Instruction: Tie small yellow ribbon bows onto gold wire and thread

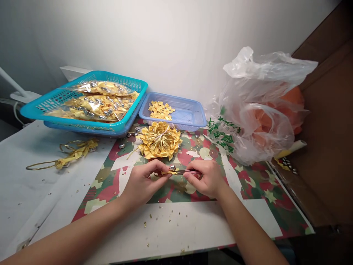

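My left hand [149,180] pinches a small gold ribbon bow [166,172] between thumb and fingertips. A shiny silver bell [172,168] sits at the bow, just past my fingertips. In my right hand [205,177] is a pair of small scissors [180,172], its dark blades pointing left and touching or nearly touching the bow. My fingers cover most of the pinkish handles. Just beyond both hands lies a round bunch of gold bows [160,140] with gold ties gathered at its centre.
A turquoise basket [110,126] holds bagged gold bows with bells. Beside it, a blue basket [190,127] contains loose bows [160,110]. Crumpled plastic bags [259,110] stand right, near cardboard [325,147]. Gold cord pieces [74,154] lie left; gold scraps dot the table.
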The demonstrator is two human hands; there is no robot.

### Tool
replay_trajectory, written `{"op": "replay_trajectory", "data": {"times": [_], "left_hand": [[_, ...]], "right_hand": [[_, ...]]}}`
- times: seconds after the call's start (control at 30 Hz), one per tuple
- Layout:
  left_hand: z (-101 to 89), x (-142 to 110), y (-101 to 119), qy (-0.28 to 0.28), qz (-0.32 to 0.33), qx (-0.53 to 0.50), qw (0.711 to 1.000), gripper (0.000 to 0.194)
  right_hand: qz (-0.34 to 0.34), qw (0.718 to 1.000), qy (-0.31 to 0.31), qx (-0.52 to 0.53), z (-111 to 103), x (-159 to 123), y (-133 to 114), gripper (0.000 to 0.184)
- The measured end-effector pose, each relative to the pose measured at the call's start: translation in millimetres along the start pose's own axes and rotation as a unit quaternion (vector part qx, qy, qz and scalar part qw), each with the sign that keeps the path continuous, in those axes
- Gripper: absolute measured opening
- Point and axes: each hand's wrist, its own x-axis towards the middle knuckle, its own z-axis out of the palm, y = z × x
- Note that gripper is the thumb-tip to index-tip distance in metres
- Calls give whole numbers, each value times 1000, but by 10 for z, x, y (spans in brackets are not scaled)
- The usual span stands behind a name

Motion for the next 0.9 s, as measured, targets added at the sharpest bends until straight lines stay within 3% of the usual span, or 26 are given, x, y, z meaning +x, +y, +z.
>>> {"op": "replay_trajectory", "data": {"times": [0.6, 0.9], "left_hand": [[9, 19, 17, -8, -16, 0, 1000, 11], [9, 10, 22, -4, -36, -43, 998, 20]], "right_hand": [[18, 1000, 8, 6, 62, -3, -1, 30], [82, 991, -30, 102, 107, 12, -31, 31]]}}
